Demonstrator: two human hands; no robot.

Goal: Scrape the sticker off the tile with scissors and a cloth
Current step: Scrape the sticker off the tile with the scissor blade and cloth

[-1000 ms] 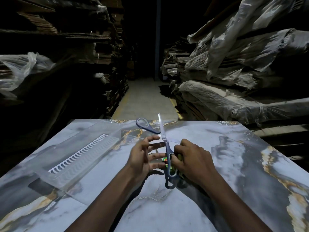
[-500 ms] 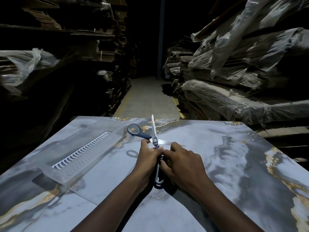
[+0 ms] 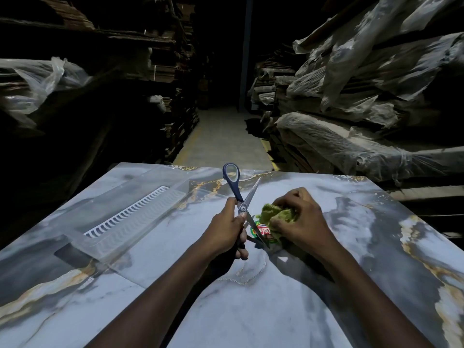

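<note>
While left hand (image 3: 226, 229) grips open scissors (image 3: 242, 209) near the pivot and right hand (image 3: 298, 219) clutches cloth (image 3: 276, 213) by sticker (image 3: 261, 231), work them shallow, apparently at its edge, sparing tile (image 3: 351, 247).

1. The left hand (image 3: 226, 232) grips the scissors (image 3: 242, 209) near their pivot, over the tile (image 3: 276, 310).
2. Just right of that grip, the sticker (image 3: 261, 231) lies on the tile, with one blade crossing it.
3. Further right, the right hand (image 3: 298, 217) holds the cloth (image 3: 276, 213) at the sticker's edge.
4. Well left of the grip, a tray (image 3: 130, 217) rests on the tile.

One camera on my head looks forward and down, close over the tile (image 3: 364, 222), the aisle (image 3: 221, 136) beyond
</note>
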